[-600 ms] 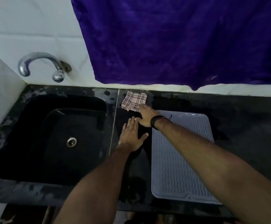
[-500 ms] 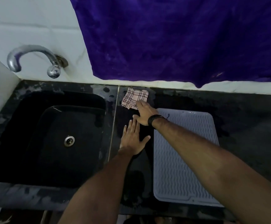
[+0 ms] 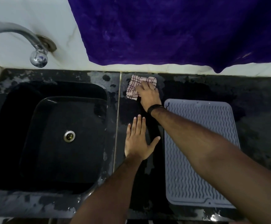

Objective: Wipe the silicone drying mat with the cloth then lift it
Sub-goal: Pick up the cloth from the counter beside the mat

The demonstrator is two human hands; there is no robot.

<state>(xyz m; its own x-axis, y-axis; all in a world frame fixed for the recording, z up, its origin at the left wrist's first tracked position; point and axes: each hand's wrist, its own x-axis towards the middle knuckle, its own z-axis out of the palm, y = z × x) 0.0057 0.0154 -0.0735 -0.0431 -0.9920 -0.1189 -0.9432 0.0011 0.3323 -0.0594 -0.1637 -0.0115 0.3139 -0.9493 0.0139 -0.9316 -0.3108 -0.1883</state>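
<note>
Resting flat on the counter [image 3: 261, 143] toward its front edge, the left hand [image 3: 137, 143] lay with fingers straight and thumb spread, holding nothing, between the sink [image 3: 58, 135] and the mat [image 3: 201, 159]. The mat sat just beside it, reaching from the front edge back toward the middle, not yet wiped. Farther back, near the wall edge, the right hand [image 3: 148, 96] covered the cloth [image 3: 132, 88], fingers curled onto it and apparently gathering it. A good pickup probably meant bunching enough cloth into the palm to leave a broad pad, then starting at the mat's far corner.
</note>
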